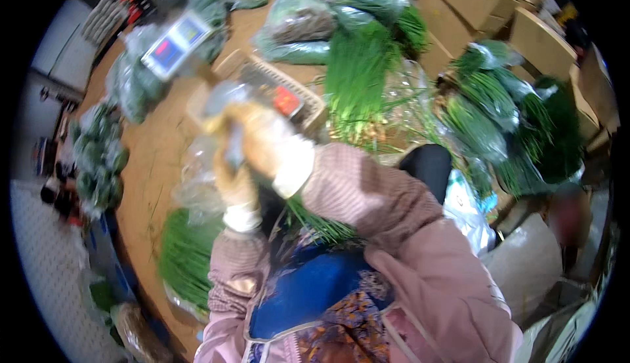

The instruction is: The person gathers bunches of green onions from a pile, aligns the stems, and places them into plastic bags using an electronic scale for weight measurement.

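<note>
Gloved hands (264, 141) hover near a beige basket (316, 111) holding something red (285, 100).

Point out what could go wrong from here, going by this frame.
The right hand is close to the beige plastic basket in this view; a wide swing might knock it. Green stalks show just below the right sleeve and could be dragged or crushed if that arm drops. Bagged greens crowd the white digital scale; whether they touch is unclear, but contact could disturb its reading.
</note>
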`<state>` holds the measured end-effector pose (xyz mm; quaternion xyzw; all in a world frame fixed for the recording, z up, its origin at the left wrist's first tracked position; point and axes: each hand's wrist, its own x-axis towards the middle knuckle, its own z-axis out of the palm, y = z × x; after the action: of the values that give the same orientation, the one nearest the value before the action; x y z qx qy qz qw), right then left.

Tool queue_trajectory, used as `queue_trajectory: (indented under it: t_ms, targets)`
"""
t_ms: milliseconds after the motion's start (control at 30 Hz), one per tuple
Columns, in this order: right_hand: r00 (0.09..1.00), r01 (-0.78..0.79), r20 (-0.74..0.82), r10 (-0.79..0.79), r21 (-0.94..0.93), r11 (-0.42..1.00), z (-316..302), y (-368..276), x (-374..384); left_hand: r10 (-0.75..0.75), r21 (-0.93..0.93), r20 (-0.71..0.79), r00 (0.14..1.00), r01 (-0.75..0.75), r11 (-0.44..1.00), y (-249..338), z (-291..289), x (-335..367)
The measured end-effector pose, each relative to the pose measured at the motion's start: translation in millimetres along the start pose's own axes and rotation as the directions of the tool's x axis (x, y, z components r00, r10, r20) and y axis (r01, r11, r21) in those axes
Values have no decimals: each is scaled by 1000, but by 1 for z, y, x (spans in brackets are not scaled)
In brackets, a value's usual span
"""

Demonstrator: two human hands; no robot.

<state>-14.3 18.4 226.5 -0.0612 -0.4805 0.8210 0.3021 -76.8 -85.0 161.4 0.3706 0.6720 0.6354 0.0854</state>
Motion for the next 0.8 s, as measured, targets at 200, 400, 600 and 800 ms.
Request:
queue_trajectory:
  t_ms: [200,400,600,800]
  targets:
    - [972,74,-219,-90,-80,994,62,-4,13,-270,-671,12,963,208,711,66,-7,0]
    - [959,-219,-143,246,180,959,39,-11,37,-196,41,125,973,192,980,49,-31,-21]
    - [966,-259,35,258,225,939,68,14,25,-244,-308,82,966,257,916,10,-36,8]
    - [990,2,-132,45,335,942,68,13,61,-22,-105,32,999,26,994,38,-38,-22]
